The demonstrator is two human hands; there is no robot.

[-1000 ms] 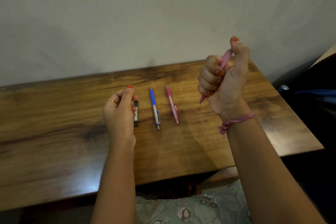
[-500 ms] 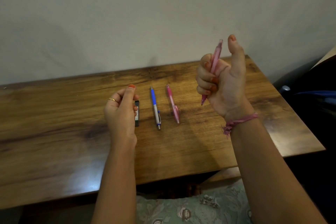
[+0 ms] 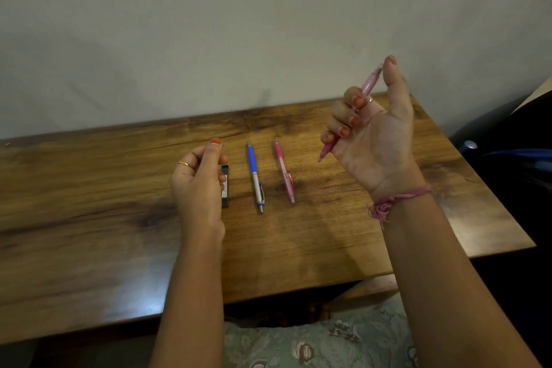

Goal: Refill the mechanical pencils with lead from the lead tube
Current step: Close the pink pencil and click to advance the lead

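The wooden surface (image 3: 89, 218) carries three small things in a row near its middle, and its right edge lies close under the raised right arm, so anything let slip there could roll off to the floor. The right hand (image 3: 370, 134) is lifted above the surface, its fingers (image 3: 343, 116) curled round a pink mechanical pencil (image 3: 369, 85), tip down and cap end up beside the straightened thumb. The hold looks loose, so pressing or pulling the cap may shift the barrel in the palm, or send a small cap flying. The left hand (image 3: 198, 185) hovers loosely curled and holds nothing, just beside the black lead tube (image 3: 225, 187), partly hiding it. A hasty grab could knock the tube into the blue mechanical pencil (image 3: 255, 176) next to it, which lies beside a second pink mechanical pencil (image 3: 284, 172). Thin leads snap or scatter easily if the tube is tipped too fast.
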